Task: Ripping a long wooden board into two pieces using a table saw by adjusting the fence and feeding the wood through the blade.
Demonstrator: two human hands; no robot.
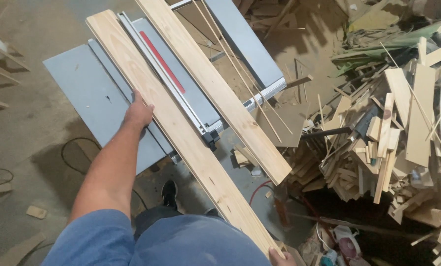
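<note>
1. Concrete floor (28, 148) fills the left of the head view, with a dark cable (72, 148) looping across it and small wood offcuts lying about.
2. The grey table saw (87, 93) stands on it, its flat top running up and to the right, with a red insert (162, 61) set in the middle and a silver rip fence (173, 86) alongside.
3. The left hand (138, 114) lies on the left edge of the long pine board (181, 133), palm down with the fingers spread flat against the wood; it presses rather than wraps, and the arm reaches out from a blue sleeve (97, 236).
4. That long pine board rests slanted across the saw top, from the upper left corner of the saw down to the bottom of the view.
5. The right hand (281, 257) meets the board's near end at the bottom edge; only a sliver of it shows, so its grip cannot be told.
6. A second pine board (215, 88) lies beside the first, on the far side of the fence, overhanging the saw's near edge.
7. Thin wood strips (240, 74) lie across the second board.
8. A large heap of scrap wood (393, 133) covers the right of the view, planks and slivers piled at every angle.
</note>
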